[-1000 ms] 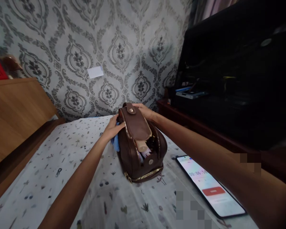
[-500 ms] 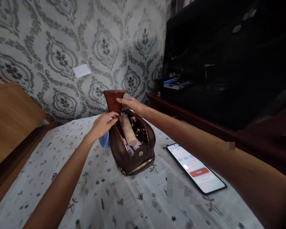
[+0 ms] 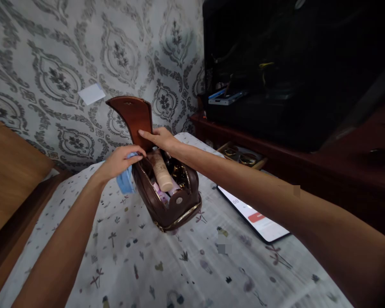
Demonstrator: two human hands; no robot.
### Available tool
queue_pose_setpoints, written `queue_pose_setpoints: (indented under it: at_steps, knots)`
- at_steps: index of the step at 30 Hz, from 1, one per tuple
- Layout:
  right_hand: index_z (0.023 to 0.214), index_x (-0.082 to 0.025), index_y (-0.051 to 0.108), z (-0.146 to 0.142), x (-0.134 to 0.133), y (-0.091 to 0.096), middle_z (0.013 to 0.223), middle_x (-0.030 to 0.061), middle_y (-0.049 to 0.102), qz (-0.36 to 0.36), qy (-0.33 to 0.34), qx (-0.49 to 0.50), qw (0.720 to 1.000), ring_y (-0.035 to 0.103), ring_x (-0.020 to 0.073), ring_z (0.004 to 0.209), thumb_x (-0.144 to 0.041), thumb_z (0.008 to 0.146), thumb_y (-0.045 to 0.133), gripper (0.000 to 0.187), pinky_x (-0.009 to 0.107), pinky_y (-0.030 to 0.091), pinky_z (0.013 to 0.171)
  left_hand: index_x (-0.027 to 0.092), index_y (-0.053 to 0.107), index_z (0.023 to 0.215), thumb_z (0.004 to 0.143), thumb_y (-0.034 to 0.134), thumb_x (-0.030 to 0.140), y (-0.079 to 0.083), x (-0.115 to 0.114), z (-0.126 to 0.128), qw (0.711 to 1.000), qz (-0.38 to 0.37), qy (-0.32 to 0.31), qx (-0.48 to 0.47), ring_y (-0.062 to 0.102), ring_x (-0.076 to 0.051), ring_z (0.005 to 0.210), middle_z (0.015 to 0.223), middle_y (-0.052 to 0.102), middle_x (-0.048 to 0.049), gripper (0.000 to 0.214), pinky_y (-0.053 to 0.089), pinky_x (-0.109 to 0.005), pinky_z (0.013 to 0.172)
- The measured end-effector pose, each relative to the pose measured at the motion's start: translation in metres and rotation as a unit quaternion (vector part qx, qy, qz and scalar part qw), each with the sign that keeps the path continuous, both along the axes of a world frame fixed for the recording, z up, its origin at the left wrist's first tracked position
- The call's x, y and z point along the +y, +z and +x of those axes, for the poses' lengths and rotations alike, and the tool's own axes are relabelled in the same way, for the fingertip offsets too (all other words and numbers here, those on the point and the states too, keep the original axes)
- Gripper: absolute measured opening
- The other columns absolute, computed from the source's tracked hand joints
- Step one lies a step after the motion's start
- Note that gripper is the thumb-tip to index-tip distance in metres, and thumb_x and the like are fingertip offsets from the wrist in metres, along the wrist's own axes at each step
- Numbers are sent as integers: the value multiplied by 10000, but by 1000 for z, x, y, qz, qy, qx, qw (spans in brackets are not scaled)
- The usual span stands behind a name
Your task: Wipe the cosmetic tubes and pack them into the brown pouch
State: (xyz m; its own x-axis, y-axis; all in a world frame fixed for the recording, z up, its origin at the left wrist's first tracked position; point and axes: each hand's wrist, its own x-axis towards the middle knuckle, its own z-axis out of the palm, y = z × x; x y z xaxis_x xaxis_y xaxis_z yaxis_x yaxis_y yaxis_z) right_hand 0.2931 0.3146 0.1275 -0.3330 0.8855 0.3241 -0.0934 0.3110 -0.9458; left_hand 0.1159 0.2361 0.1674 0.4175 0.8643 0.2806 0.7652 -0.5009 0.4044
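A dark brown toiletry bag [image 3: 147, 194] stands unzipped on the patterned cloth, its contents showing. My right hand [image 3: 158, 139] grips the base of its raised flap [image 3: 136, 117], thumb on the tan inner side. At the far left corner of the opening, the fingers of my left hand [image 3: 120, 161] close on the bag's edge; their tips are partly hidden. A beige tube [image 3: 161, 173] lies on top inside the bag. Small dark and gold items [image 3: 179, 174] and a lilac packet [image 3: 161, 194] sit around it. A blue cloth piece [image 3: 125, 182] hangs beside the bag under my left hand.
A phone [image 3: 266, 224] with a lit screen lies to the right, partly behind my right forearm. An open drawer [image 3: 261, 164] holds sunglasses [image 3: 247, 159]. The dark television [image 3: 291, 77] stands behind. A wooden board [image 3: 16, 175] is at the left.
The flap now stands taller and leans further left, with my right hand at its base. My left hand stays at the bag's far left corner. The view has shifted, showing the drawer.
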Motion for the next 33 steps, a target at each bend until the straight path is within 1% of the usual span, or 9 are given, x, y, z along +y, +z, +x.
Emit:
queue_pose_setpoints:
  at_steps: [3,9,11,14,18,22,26,29,33]
  knots:
    - [564,-187,565,0,-9,6,583,-25,471,26,-72,-69,995,478,129,628,-649,823,675,541,267,338,609,210,741,917,819,601,449,3,-3,-5,998,35,33,-38,674,-253,933,952,748,-47,295,503,-324,937]
    - [622,-182,610,3,-13,7,598,-11,536,43,-65,-88,993,515,144,640,-687,824,633,544,273,372,618,188,704,935,849,563,461,5,-9,-3,995,80,60,-19,648,-222,899,921,733,-28,319,490,-309,850]
    - [649,-181,629,3,-12,6,608,-7,555,45,-62,-89,993,534,155,659,-706,818,625,552,276,388,630,190,692,917,849,558,452,6,-10,-1,989,118,80,-24,636,-207,868,889,723,-17,302,486,-300,816]
    - [633,-184,617,4,-12,6,628,3,566,44,-71,-99,992,543,161,673,-702,839,602,558,282,400,646,197,667,858,831,565,420,7,-11,2,975,177,114,-65,610,-177,766,807,695,2,246,480,-284,743]
    - [618,-193,585,5,-14,8,650,11,573,30,-74,-100,992,541,161,678,-698,867,577,563,285,403,653,205,658,854,864,580,366,10,-20,8,950,265,132,-99,576,-147,682,763,664,17,179,459,-272,670]
    - [624,-200,574,5,-13,7,649,5,562,26,-87,-83,992,540,161,676,-685,891,559,554,286,403,665,220,678,894,930,589,327,19,-42,19,924,363,115,-39,612,-150,701,790,682,14,143,470,-286,679]
    - [644,-205,586,4,-13,7,660,2,562,27,-92,-68,993,544,169,698,-667,899,564,527,287,404,676,244,682,930,980,577,334,25,-62,27,902,416,110,25,688,-175,823,852,713,7,146,530,-321,755]
    - [612,-204,562,6,-15,8,637,-2,549,27,-86,-81,993,529,161,659,-652,914,554,541,291,381,650,246,676,944,1013,534,315,23,-70,30,898,427,78,75,710,-176,867,896,734,0,173,560,-337,791]
    - [591,-206,533,7,-18,10,605,-8,535,39,-91,-89,991,520,155,636,-647,930,540,556,287,365,637,246,652,942,1000,537,194,14,-75,30,885,450,13,122,714,-180,836,896,751,-21,139,568,-335,765]
